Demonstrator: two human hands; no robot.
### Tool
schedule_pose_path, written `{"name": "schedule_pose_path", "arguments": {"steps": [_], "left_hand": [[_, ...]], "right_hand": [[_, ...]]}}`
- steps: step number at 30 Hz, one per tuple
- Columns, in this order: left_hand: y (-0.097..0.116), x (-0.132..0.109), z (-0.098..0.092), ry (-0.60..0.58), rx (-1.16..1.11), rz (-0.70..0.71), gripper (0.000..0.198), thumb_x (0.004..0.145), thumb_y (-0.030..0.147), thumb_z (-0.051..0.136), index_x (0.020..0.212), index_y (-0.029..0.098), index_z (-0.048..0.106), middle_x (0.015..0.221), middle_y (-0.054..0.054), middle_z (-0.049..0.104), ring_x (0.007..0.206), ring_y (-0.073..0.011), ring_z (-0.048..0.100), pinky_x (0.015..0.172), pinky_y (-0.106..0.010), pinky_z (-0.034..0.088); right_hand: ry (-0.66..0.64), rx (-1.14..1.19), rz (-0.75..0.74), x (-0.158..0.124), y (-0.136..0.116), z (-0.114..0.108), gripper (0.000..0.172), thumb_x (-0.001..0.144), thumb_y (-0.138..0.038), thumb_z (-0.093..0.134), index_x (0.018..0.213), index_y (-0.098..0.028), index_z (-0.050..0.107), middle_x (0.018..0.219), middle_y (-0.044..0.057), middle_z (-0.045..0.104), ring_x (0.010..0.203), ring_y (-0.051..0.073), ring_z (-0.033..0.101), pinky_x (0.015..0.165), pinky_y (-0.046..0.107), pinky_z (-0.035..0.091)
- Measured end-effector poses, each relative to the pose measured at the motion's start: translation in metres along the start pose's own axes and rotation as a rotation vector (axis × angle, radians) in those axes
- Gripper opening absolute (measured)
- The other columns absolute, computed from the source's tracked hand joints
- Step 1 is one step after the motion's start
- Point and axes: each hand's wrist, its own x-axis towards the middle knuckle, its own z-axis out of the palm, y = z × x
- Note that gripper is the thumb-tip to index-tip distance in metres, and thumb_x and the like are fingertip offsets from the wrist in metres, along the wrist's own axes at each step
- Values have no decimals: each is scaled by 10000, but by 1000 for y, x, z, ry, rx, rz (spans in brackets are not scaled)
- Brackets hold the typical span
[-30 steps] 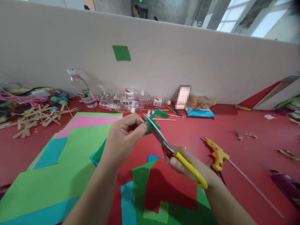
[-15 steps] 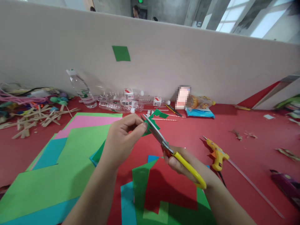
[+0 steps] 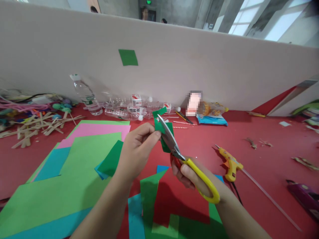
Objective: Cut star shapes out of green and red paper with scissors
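My left hand pinches a small dark green piece of paper between thumb and fingers, above the red table. My right hand is wrapped round the handles of scissors, one yellow and one red on its inner side. The blades point up and to the left and lie across the green paper, close to my left fingertips. Below the hands rest a red sheet, dark green sheets and a blue sheet, partly overlapping.
Light green sheets cover the left side, near wooden sticks. Several plastic bottles lie along the white partition. A yellow glue gun with a clear glue stick lies at right; a blue packet is behind it.
The green paper has been turned and raised in my left hand, which shifted slightly right. The scissor blades have closed together against the paper.
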Motion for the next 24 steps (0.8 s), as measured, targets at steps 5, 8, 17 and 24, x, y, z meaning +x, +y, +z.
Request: {"name": "schedule_pose_path", "arguments": {"steps": [5,8,17,24], "left_hand": [[-1,2,-1,-11,40,12,293,869,246,582,593,222,486,568,42,438,579,-134,381,561,-299,315],[-1,2,-2,-15,47,22,294,875,241,574,595,222,487,568,45,432,577,-132,378,562,-300,310],[-1,2,-3,-10,50,15,288,869,239,569,594,224,485,569,37,435,578,-136,382,557,-296,319],[0,2,-5,-3,34,25,285,855,245,586,584,223,500,577,32,441,588,-138,390,561,-294,337]], "right_hand": [[52,-32,14,2,-4,2,624,945,-840,445,793,-235,448,635,-56,371,548,117,293,474,268,236],[56,-57,19,2,-4,4,613,968,-822,425,790,-236,447,618,-60,366,536,115,283,472,268,225],[92,-48,12,3,-7,8,621,959,-831,436,747,-248,404,568,-75,355,501,108,276,461,265,200],[98,-29,-2,3,-7,8,626,950,-836,456,733,-253,389,552,-75,359,487,107,273,454,276,184]]}}
